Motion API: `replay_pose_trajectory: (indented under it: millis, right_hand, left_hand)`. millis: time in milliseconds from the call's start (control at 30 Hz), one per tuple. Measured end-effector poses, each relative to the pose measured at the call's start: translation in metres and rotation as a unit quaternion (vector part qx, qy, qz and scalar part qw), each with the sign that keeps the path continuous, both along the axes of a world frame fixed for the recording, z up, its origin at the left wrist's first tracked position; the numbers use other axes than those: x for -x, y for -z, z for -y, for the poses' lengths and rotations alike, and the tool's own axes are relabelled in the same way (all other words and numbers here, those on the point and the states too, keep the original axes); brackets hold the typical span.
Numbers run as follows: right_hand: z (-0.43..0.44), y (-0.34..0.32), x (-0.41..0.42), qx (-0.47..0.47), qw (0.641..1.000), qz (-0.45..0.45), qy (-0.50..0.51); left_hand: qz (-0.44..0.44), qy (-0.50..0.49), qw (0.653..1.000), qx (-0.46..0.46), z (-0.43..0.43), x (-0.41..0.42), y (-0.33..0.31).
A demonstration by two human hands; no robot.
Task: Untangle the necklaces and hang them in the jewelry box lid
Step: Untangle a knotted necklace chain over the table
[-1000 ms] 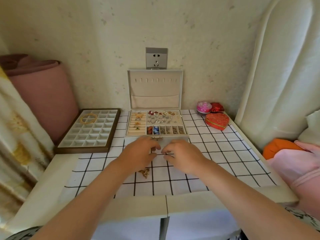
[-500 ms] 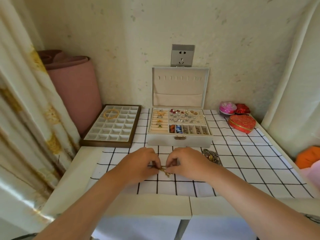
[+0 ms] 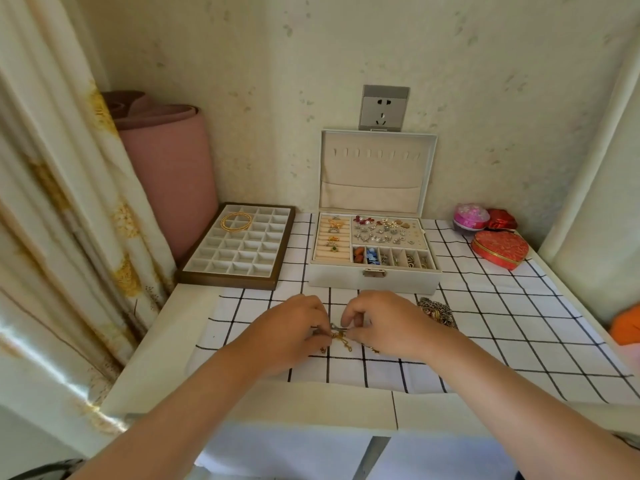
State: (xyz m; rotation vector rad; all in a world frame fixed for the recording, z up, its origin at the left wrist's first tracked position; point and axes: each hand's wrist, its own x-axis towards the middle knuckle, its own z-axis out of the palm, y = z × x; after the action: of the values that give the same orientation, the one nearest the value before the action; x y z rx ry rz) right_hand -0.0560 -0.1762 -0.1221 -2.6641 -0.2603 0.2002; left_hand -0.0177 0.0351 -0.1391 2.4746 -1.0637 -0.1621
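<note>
1. Head view: we see the left hand (image 3: pixel 294 327) and the right hand (image 3: pixel 388 327) close together over the white cloth with a black grid (image 3: pixel 502 323). Both have their fingers curled, and each pinches part of a tangled clump of thin gold chain necklaces (image 3: pixel 341 337) held between them.
2. We find the clump low over the cloth, just in front of the pale grey jewelry box (image 3: pixel 374 280). We cannot tell whether it touches the cloth.
3. We see the box's padded beige lid (image 3: pixel 375 181) standing upright against the wall, with a row of small hooks (image 3: pixel 375 154) near its top.
4. We note a dark heap of chain (image 3: pixel 438 311) on the cloth, just beside the right hand.
5. Left of the box we see a brown-framed tray of white compartments (image 3: pixel 239 252), with gold bangles (image 3: pixel 236 221) in a far corner. A red heart-shaped box (image 3: pixel 500 249) sits at the right.
</note>
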Motion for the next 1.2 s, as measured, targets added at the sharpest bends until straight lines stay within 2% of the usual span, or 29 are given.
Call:
replay_pose_trajectory:
  millis: [233,400,633,700,767,867,1033,1200]
  right_hand:
    - [0.009,0.000,0.001,-0.036,0.996,-0.073,0.023]
    - [0.021,-0.003,0.006,-0.025,0.995,-0.100,0.016]
    - [0.028,0.001,0.014,-0.017,0.997,-0.071,0.020]
    - [0.029,0.002,0.014,-0.005,0.999,-0.047,0.020]
    - [0.031,0.003,0.014,0.005,0.999,-0.031,0.026]
    - [0.034,0.006,0.012,0.016,0.999,-0.001,0.037]
    - [0.043,0.011,0.009,0.007,0.999,0.006,0.053]
    - [0.054,0.009,0.009,0.053,0.994,-0.002,0.091]
  left_hand:
    - [0.011,-0.030,0.999,0.015,0.005,-0.001,0.010]
    - [-0.069,-0.018,0.995,-0.065,-0.002,-0.011,-0.004]
    - [-0.065,-0.018,0.984,-0.163,-0.007,-0.012,-0.010]
    - [-0.059,-0.025,0.987,-0.148,-0.005,-0.010,-0.011]
    - [-0.044,-0.038,0.995,-0.085,0.000,-0.008,-0.010]
    - [0.030,-0.028,0.999,-0.034,0.010,-0.003,-0.003]
    - [0.045,-0.011,0.992,-0.117,0.007,-0.005,0.003]
    - [0.035,-0.029,0.974,-0.222,0.000,-0.004,-0.003]
